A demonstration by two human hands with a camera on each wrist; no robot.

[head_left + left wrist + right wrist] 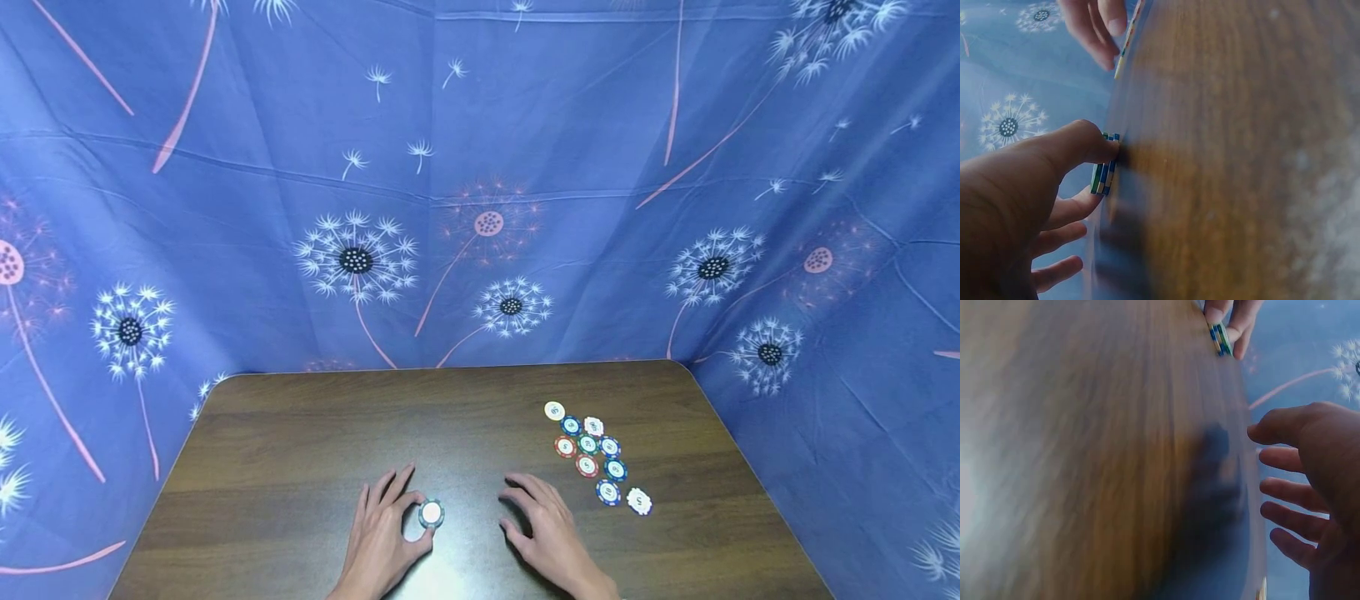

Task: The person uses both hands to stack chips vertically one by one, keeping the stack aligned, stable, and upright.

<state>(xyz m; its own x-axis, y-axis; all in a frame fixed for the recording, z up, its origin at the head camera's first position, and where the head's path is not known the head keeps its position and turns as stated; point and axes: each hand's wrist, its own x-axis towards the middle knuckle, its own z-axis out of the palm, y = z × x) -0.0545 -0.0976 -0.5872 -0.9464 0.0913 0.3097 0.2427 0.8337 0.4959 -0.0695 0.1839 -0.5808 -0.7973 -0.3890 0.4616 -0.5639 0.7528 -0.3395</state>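
The head view shows your left hand (382,529) pinching a short stack of round, plastic-looking poker chips with green and blue edges (431,513) between thumb and index finger, its other fingers spread. Your right hand (551,533) is to the right of the stack, fingers parted and gently bent, holding nothing. The wrist views show a green edge above blue, so at least two chips look gathered; I cannot settle the exact count, nor whether the stack bears fully on the brown wood-grain tabletop (300,467). That much appears stacked. Ten loose round chips (588,443) are outside it, lying flat to the stack's right and mostly farther from you: four blue, two red, two white, one green, one pale yellow. Beyond the stack, past the tabletop, hangs a blue dandelion-print cloth (420,108).
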